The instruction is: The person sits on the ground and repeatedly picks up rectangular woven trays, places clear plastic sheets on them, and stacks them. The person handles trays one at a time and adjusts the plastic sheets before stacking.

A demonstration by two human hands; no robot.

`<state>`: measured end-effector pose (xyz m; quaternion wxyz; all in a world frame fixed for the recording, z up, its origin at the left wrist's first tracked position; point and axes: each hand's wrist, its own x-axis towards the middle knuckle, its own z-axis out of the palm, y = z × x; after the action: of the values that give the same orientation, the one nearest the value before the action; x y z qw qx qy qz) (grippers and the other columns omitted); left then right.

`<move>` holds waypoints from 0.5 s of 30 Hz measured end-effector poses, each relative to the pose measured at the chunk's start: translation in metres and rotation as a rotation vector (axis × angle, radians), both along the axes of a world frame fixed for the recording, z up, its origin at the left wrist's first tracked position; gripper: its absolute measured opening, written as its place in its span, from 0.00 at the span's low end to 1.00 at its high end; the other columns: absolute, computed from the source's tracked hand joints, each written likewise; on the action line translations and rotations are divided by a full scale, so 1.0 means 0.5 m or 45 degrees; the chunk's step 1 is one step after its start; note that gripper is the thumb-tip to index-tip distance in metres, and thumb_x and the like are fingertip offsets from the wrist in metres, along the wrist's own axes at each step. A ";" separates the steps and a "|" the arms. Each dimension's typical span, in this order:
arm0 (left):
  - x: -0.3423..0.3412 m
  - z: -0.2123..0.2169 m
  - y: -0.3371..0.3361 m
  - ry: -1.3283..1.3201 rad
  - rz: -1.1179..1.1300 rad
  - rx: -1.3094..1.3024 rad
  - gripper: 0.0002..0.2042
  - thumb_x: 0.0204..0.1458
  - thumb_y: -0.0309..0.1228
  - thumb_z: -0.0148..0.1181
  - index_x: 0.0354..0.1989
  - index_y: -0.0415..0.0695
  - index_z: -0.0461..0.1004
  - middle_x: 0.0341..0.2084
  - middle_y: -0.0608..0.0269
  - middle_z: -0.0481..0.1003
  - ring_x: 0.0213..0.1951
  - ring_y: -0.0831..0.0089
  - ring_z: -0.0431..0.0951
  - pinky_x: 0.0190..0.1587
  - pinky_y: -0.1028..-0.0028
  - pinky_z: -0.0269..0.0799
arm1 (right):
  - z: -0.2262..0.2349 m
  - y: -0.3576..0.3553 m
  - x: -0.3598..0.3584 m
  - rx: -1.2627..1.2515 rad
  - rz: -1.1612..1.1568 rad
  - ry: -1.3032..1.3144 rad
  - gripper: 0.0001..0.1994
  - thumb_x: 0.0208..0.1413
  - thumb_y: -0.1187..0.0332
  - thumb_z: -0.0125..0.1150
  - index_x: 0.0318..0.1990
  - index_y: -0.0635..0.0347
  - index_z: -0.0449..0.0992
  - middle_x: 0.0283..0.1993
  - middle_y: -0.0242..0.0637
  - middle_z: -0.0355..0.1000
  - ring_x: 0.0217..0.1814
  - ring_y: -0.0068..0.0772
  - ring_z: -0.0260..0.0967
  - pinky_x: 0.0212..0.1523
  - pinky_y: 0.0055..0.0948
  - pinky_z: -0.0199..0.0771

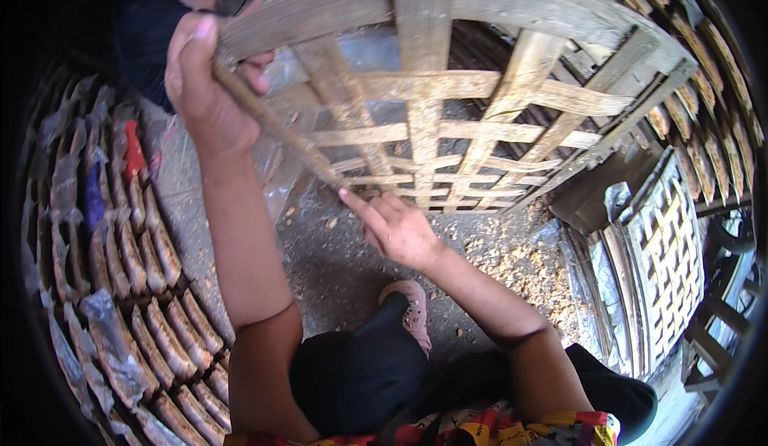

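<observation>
A large lattice tray of woven bamboo slats in a wooden frame (pixel 424 94) is held up tilted in front of me. My left hand (pixel 210 98) is closed round its upper left corner, thumb over the frame's outer side and fingertips showing inside. Lower down, my right hand (pixel 394 226) grips the tray's bottom edge near the lower left corner. One of its fingers lies against the side strip; the others are bent at the slats and partly hidden.
Stacked trays with crusted edges and plastic sheets (pixel 152 326) line the left. More stacks (pixel 696 102) stand at the upper right. A woven panel (pixel 668 262) leans at the right. Crumbs (pixel 512 278) litter the floor. Another person's dark clothing (pixel 144 38) shows at upper left.
</observation>
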<state>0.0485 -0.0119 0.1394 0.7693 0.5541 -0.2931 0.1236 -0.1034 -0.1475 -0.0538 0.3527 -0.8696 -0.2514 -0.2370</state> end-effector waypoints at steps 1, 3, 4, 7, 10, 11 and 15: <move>0.003 -0.001 0.001 -0.021 0.012 -0.014 0.11 0.59 0.34 0.47 0.30 0.40 0.69 0.18 0.53 0.74 0.13 0.77 0.69 0.18 0.83 0.65 | 0.000 -0.015 -0.026 -0.053 -0.043 0.143 0.39 0.43 0.73 0.62 0.68 0.55 0.57 0.38 0.37 0.69 0.40 0.39 0.66 0.46 0.37 0.72; 0.008 -0.005 0.009 -0.024 0.046 -0.038 0.12 0.60 0.35 0.46 0.29 0.40 0.68 0.17 0.54 0.73 0.13 0.77 0.67 0.19 0.82 0.64 | -0.003 -0.070 -0.066 -0.058 -0.246 -0.175 0.37 0.46 0.71 0.62 0.67 0.55 0.58 0.41 0.37 0.68 0.41 0.38 0.66 0.47 0.36 0.69; 0.015 -0.008 0.013 -0.008 0.053 -0.058 0.12 0.60 0.35 0.46 0.29 0.41 0.67 0.16 0.55 0.72 0.13 0.77 0.67 0.19 0.82 0.63 | -0.004 -0.107 -0.085 -0.063 -0.340 -0.337 0.35 0.47 0.70 0.62 0.66 0.55 0.58 0.42 0.37 0.68 0.42 0.37 0.65 0.48 0.35 0.68; 0.027 -0.019 0.046 0.031 0.110 -0.081 0.13 0.61 0.37 0.46 0.28 0.42 0.66 0.15 0.59 0.70 0.13 0.79 0.65 0.19 0.82 0.61 | -0.026 -0.226 -0.112 0.187 -0.822 -0.712 0.30 0.54 0.67 0.57 0.65 0.57 0.57 0.55 0.46 0.62 0.53 0.38 0.61 0.55 0.38 0.61; 0.070 -0.045 0.128 0.075 0.072 -0.147 0.14 0.61 0.40 0.46 0.28 0.44 0.66 0.16 0.62 0.68 0.14 0.80 0.63 0.19 0.82 0.59 | -0.008 -0.313 -0.140 0.268 -1.173 -0.411 0.30 0.57 0.62 0.54 0.65 0.63 0.56 0.60 0.52 0.56 0.61 0.45 0.56 0.60 0.42 0.58; 0.089 -0.062 0.144 0.138 0.064 -0.196 0.14 0.61 0.41 0.46 0.28 0.44 0.67 0.17 0.63 0.68 0.14 0.80 0.63 0.19 0.82 0.59 | -0.013 -0.338 -0.157 0.318 -1.141 -0.126 0.31 0.60 0.52 0.47 0.65 0.65 0.56 0.58 0.53 0.60 0.61 0.48 0.58 0.61 0.45 0.56; 0.135 -0.089 0.236 0.257 0.289 -0.314 0.14 0.60 0.44 0.50 0.32 0.46 0.70 0.19 0.68 0.67 0.17 0.82 0.62 0.20 0.84 0.58 | -0.062 -0.339 -0.179 0.229 -0.771 0.685 0.24 0.64 0.51 0.41 0.57 0.63 0.61 0.45 0.57 0.70 0.48 0.59 0.68 0.53 0.50 0.66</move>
<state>0.1160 0.1059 0.0949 0.8380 0.4946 -0.1327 0.1883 -0.1929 -0.3170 -0.0848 0.3947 -0.9009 0.1388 -0.1152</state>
